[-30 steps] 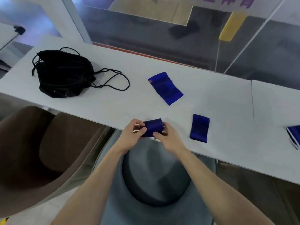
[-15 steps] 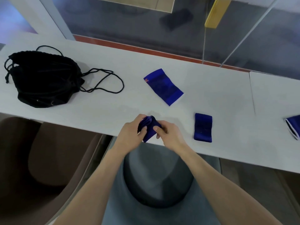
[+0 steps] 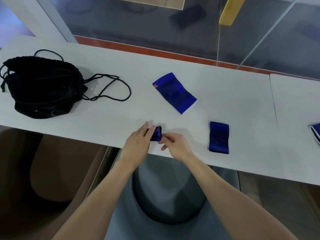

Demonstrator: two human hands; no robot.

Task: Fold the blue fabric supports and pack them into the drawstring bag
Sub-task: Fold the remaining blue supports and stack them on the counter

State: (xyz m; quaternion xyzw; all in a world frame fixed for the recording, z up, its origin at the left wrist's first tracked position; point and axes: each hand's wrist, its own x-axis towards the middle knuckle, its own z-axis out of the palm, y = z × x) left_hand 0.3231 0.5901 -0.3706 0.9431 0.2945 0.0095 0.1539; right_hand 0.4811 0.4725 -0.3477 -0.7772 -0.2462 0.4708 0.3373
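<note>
Near the table's front edge my left hand (image 3: 138, 142) grips a small folded blue fabric support (image 3: 156, 134), most of it hidden by the fingers. My right hand (image 3: 174, 145) pinches the same support from its right side. A longer blue support (image 3: 174, 92) with an orange mark lies flat and unfolded at mid-table. A folded blue support (image 3: 219, 137) lies to the right of my hands. At the right frame edge another blue support (image 3: 316, 133) is partly cut off. The black drawstring bag (image 3: 43, 85) sits crumpled at the far left, its cords (image 3: 110, 87) trailing right.
The white table (image 3: 103, 115) is long and narrow, with a seam (image 3: 273, 101) on the right. A glass wall stands behind it. A brown chair (image 3: 52, 170) is below the left front edge, and a grey seat (image 3: 169, 187) is under my arms.
The support has gone from a wide flat fold to a tight small bundle in both hands. The camera has tilted, shifting the table contents leftward and down.
</note>
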